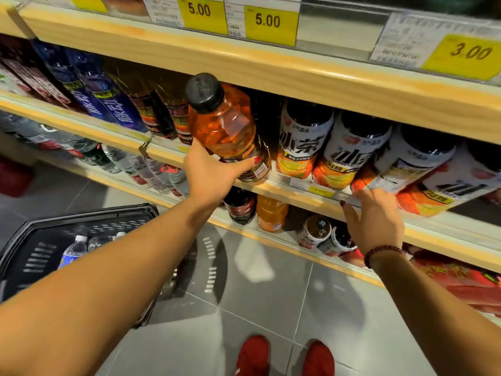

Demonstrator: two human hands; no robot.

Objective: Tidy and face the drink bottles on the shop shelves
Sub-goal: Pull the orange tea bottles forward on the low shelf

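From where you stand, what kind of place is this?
Most likely the drinks aisle of a small shop. Wooden shelves carry rows of bottled drinks, yellow price tags run along the shelf edges, and a black shopping basket sits on the tiled floor. The left hand grips an orange drink bottle.

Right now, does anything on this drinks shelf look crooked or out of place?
Yes. The orange bottle with the black cap, gripped low by the left hand, leans out past the shelf edge, unlike the black-and-white tea bottles seated beside it. The right hand rests on the price rail.
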